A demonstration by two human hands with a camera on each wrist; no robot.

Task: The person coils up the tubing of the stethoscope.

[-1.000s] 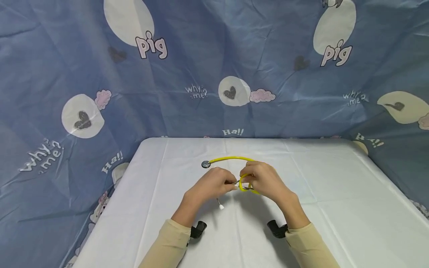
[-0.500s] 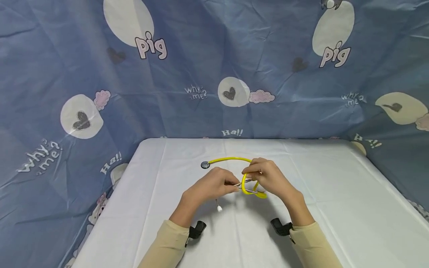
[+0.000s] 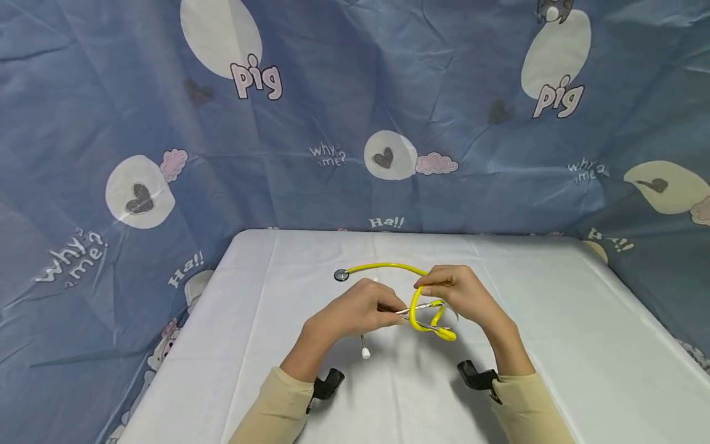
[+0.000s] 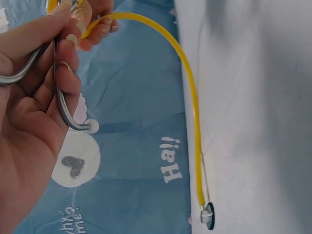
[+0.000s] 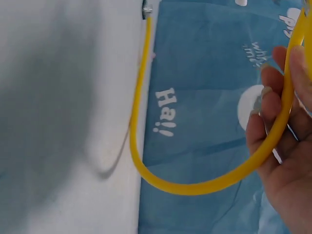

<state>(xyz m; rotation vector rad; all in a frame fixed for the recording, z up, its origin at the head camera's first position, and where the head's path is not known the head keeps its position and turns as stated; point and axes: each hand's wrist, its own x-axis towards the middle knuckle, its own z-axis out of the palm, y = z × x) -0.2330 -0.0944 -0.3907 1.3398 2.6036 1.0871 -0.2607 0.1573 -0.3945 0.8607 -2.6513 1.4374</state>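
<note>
Backed by blue printed fabric (image 3: 488,55) across the upper part of the head view, looked down on a white-covered surface (image 3: 554,308) filling the lower middle. Found the yellow-tubed stethoscope (image 3: 386,265) around the lower centre of the frame, held at two places. Saw the left grip (image 3: 360,308), near the lower centre, narrowed onto the metal ear tubes (image 4: 62,103), with a white ear tip (image 3: 365,353) poking out below. Saw the right grip (image 3: 463,295), further right, pinching the yellow tubing (image 5: 187,188) beside a loop (image 3: 413,311) hanging about the metal ear tubes. Could not tell a full wrap from a mere crossing there. Traced the free length leftward from the right grip to the chest piece (image 3: 341,275), just left of centre and above the left grip; could not be sure of its contact with the surface. Followed the same tubing in the right wrist view as a deep bow across the lower middle. Judged a steady left grip the key to this step, leaving the metal ear tubes as a fixed post for working the loop. Seemed wise to guide the loop with the right grip in small passes, drawing slack from the free length instead of tugging. Looked prudent to ease off slowly, given rubbery tubing likely to spring back and drag the chest piece.
</note>
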